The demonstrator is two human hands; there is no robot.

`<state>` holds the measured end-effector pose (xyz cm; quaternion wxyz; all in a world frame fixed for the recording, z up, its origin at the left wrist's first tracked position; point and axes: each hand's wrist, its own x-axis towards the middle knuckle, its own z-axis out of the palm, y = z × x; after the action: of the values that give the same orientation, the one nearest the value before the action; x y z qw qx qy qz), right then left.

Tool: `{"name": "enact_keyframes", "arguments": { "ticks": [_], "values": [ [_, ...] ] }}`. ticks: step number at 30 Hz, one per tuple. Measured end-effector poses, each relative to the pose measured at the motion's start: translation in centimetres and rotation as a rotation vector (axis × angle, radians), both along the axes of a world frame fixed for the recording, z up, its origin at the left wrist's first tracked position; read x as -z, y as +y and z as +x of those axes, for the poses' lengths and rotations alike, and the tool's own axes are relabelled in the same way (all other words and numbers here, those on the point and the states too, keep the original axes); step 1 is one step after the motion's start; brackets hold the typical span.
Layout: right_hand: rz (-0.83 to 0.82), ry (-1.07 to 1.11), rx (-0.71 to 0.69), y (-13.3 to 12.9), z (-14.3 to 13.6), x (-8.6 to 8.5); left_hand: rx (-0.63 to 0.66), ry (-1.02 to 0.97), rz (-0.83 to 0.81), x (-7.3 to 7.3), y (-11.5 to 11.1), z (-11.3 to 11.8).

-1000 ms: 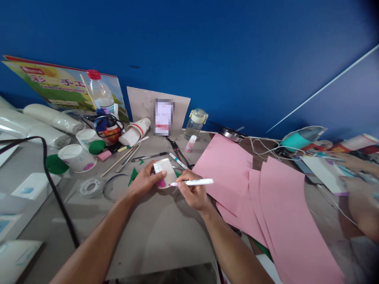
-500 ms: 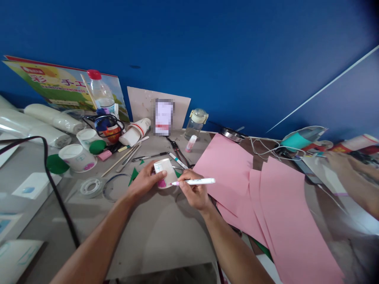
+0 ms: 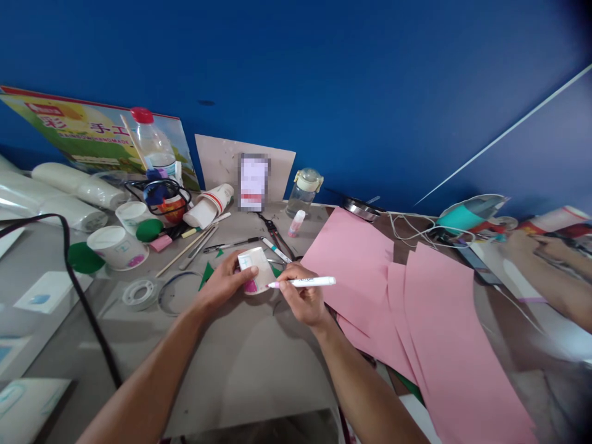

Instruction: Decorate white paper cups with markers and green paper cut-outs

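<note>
My left hand (image 3: 225, 280) grips a small white paper cup (image 3: 259, 266), its thumb across the side. The cup is tilted and bears a magenta patch low on its wall and faint teal lines near its left edge. My right hand (image 3: 303, 299) is closed around a white marker pen (image 3: 311, 282) with a pale pink tip. That tip is at the cup's lower right edge; whether it touches cannot be made out. Behind the hands lie a second marker (image 3: 276, 250) and dark-handled scissors (image 3: 277, 234).
Pink paper sheets (image 3: 444, 320) cover the desk to the right. Decorated cups (image 3: 118, 246), a tape roll (image 3: 139, 294) and a black cable (image 3: 87, 308) are at left. A glue stick (image 3: 296, 223) and lidded jar (image 3: 304, 192) stand behind. Another person's hands (image 3: 550, 265) are far right.
The whole view has shifted slightly, so things sit a little further left. Both hands keep their hold, and the pen tip stays at the cup's lower right edge.
</note>
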<state>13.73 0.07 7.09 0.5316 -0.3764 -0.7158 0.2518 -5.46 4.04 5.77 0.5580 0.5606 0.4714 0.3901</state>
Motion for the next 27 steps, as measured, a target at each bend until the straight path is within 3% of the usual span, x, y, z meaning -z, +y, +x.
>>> {"name": "enact_keyframes", "arguments": {
  "ticks": [27],
  "values": [
    [0.003,0.045,-0.034,0.06,0.02,-0.1,0.033,0.009,-0.033,-0.01,-0.03,-0.1]
  ]
}}
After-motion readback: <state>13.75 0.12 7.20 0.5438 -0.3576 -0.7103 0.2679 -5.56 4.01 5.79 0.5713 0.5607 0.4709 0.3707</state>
